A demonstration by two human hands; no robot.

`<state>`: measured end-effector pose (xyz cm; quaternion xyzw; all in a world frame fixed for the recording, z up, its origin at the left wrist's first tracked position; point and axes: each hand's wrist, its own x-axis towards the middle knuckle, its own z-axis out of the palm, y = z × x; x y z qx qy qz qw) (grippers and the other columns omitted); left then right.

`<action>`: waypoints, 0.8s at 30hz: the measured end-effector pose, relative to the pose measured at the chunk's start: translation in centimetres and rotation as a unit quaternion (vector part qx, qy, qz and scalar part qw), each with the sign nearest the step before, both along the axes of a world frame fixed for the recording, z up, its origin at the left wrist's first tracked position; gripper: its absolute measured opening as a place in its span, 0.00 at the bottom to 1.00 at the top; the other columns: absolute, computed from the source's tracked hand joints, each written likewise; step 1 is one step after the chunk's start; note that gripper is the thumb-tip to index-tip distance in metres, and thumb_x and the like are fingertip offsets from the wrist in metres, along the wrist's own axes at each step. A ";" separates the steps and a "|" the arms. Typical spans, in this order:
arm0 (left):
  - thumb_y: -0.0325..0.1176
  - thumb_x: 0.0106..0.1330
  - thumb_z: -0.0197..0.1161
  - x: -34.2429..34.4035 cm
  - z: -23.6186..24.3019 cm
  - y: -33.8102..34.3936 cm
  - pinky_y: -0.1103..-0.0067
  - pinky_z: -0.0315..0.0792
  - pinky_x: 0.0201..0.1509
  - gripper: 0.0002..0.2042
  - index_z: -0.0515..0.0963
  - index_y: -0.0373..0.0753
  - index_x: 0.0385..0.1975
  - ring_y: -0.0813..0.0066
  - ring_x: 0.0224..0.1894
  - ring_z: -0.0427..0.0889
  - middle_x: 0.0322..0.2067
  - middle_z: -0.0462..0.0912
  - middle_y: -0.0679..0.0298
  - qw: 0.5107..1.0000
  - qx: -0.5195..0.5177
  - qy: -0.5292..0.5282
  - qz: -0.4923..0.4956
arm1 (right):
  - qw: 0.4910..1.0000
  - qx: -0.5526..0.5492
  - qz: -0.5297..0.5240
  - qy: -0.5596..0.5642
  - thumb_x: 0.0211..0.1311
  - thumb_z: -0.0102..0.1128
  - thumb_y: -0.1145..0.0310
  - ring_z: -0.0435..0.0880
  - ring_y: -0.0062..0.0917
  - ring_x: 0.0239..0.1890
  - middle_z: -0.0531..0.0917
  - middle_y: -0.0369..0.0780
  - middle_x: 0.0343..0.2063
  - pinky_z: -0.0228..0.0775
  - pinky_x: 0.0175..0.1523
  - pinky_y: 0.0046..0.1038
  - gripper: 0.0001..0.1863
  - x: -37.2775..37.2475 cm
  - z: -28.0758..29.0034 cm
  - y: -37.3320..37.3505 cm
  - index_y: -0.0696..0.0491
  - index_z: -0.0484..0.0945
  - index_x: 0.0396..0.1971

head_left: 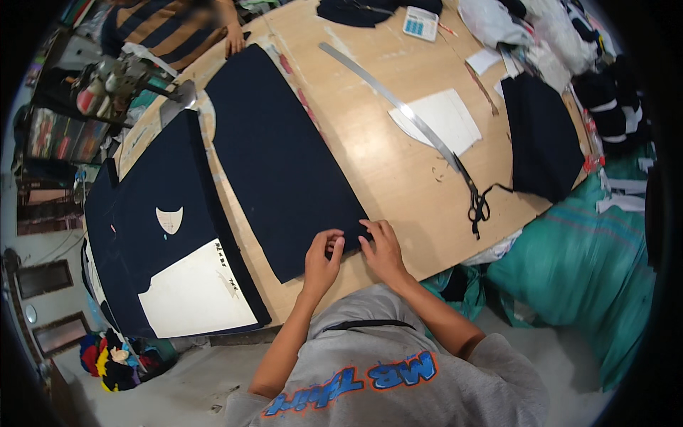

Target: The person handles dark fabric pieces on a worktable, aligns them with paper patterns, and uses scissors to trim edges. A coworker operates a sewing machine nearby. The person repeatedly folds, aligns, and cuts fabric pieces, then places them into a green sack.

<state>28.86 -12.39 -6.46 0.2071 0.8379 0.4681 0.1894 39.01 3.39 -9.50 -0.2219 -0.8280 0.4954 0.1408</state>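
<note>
A long navy cloth panel (pixel 284 164), matte and smooth, runs across the pale wooden bench (pixel 348 132) from the far edge almost to the near one, its far end curved and its near end cut straight. At that near end I see the left hand (pixel 324 255), fingers loosely curled, and the right hand (pixel 382 248), fingertips at the panel's right corner; I cannot tell whether either pinches the cloth. A co-worker's hand (pixel 234 40) rests by the far end. A narrow strip of wood parts the panel from a thick navy cloth stack (pixel 121 263) along the bench's left edge, which carries a stiff white pattern card (pixel 196 292) and a small shield-shaped piece (pixel 169 219). To the panel's right the wood lies bare as far as a steel ruler (pixel 388 95), which crosses a curved white card (pixel 452 122); black-handled scissors (pixel 470 186) lie at its near end. A navy cut piece (pixel 544 139) covers the bench's right edge. Dark handwriting marks the pattern card; blue, orange-rimmed lettering crosses the grey T-shirt (pixel 455 391).
</note>
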 end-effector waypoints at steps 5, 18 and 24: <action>0.43 0.78 0.70 -0.8 1.1 5.4 0.75 0.83 0.44 0.18 0.84 0.32 0.52 0.69 0.37 0.92 0.38 0.92 0.57 0.987 -0.121 -0.100 0.035 | 0.995 -0.091 -0.024 0.013 0.67 0.69 0.78 0.85 0.42 0.50 0.81 0.47 0.47 0.78 0.55 0.42 0.20 0.2 -0.5 -0.7 0.57 0.79 0.58; 0.39 0.79 0.69 -2.1 -1.2 5.0 0.78 0.81 0.42 0.18 0.82 0.28 0.56 0.76 0.38 0.87 0.39 0.90 0.60 0.966 -0.087 -0.232 0.075 | 0.990 -0.128 -0.041 0.033 0.70 0.67 0.78 0.86 0.41 0.47 0.83 0.47 0.44 0.80 0.51 0.40 0.11 0.1 -0.7 0.1 0.58 0.80 0.49; 0.39 0.80 0.68 -2.2 -1.5 4.6 0.79 0.79 0.45 0.16 0.82 0.30 0.53 0.78 0.40 0.86 0.39 0.89 0.62 0.960 -0.059 -0.265 0.068 | 0.990 -0.115 -0.061 0.049 0.70 0.70 0.77 0.82 0.32 0.34 0.82 0.44 0.40 0.78 0.43 0.33 0.10 0.0 -1.0 0.0 0.58 0.82 0.48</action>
